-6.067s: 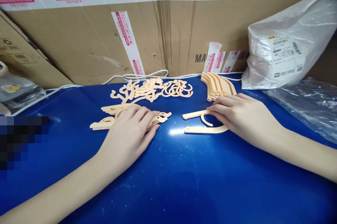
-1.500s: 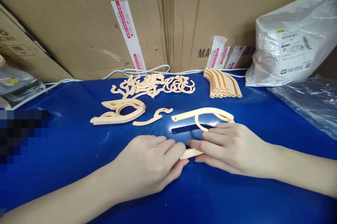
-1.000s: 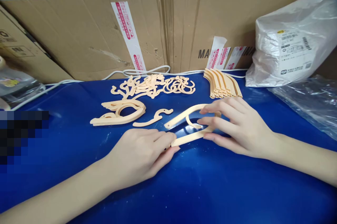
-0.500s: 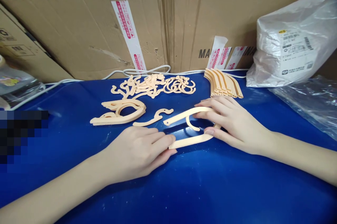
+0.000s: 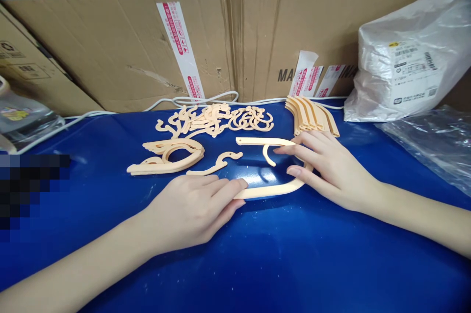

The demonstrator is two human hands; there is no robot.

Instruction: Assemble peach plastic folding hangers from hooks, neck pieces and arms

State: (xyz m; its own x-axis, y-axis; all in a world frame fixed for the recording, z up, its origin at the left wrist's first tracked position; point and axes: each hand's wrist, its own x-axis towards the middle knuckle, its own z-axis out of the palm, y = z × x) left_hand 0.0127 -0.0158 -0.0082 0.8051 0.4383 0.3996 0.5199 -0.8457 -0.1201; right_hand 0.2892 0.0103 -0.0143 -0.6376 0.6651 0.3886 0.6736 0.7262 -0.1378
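A cream plastic hanger (image 5: 274, 189) lies spread open on the blue table (image 5: 257, 264), its two arms joined at the right with a small hook between them. My right hand (image 5: 327, 168) grips the joined end, fingers on the upper arm and thumb on the lower arm. My left hand (image 5: 195, 207) pinches the free tip of the lower arm against the table. Just beyond my left hand lies a single loose hook piece (image 5: 215, 163).
A stack of folded hangers (image 5: 165, 156) lies left of centre. Behind it is a heap of loose hooks (image 5: 217, 120) and a bundle of hanger arms (image 5: 311, 116). Cardboard boxes (image 5: 121, 53) wall the back. A white plastic bag (image 5: 408, 67) and clear bags (image 5: 434, 143) are at right.
Both hands have lowered the hanger to the table and spread its arms apart. The upper arm swung away toward the back; my left hand keeps hold of the lower arm's tip.
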